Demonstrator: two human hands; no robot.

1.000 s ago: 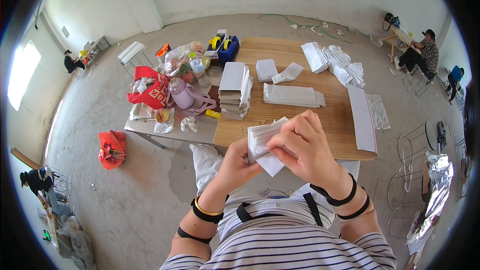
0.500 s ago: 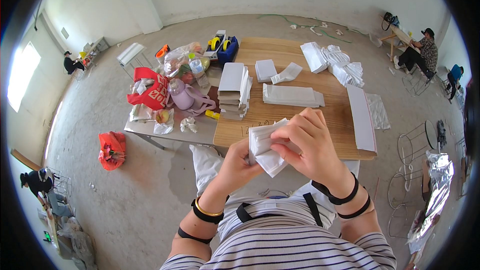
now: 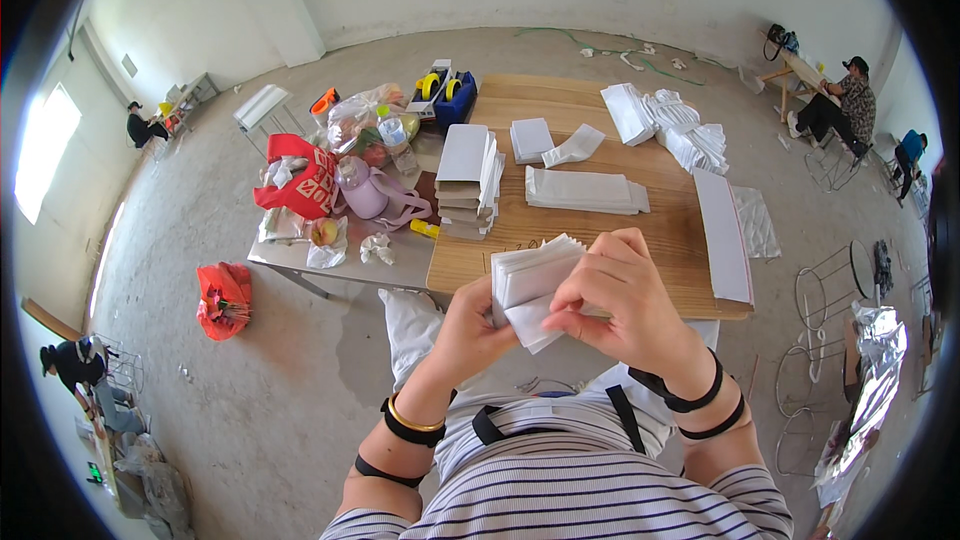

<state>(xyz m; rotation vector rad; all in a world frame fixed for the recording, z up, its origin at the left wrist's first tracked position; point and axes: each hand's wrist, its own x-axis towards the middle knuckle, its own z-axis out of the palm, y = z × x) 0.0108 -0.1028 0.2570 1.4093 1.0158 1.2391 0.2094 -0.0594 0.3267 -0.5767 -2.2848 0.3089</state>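
Note:
My left hand (image 3: 472,328) grips a thick bundle of folded white paper pieces (image 3: 528,276) by its left side, just over the table's near edge. The fingers of my right hand (image 3: 622,302) are closed in a pinch at the bundle's lower right, on a white paper flap (image 3: 534,324). Their tips are partly hidden. Beyond the hands, a flat long stack of white paper (image 3: 580,190) lies on the wooden table (image 3: 660,240). Behind that are a small white stack (image 3: 530,140) and a loose folded piece (image 3: 575,145). To the left stands a taller white stack (image 3: 466,154).
Fanned white paper piles (image 3: 690,135) and a long white board (image 3: 722,235) lie on the right. The left side table holds a red bag (image 3: 300,180), a lilac bottle (image 3: 362,190) and a blue tape dispenser (image 3: 456,98). People sit along the room's sides.
My right hand has shifted a little right and down along the bundle. The bundle has moved slightly left, and its lower flap shows more openly.

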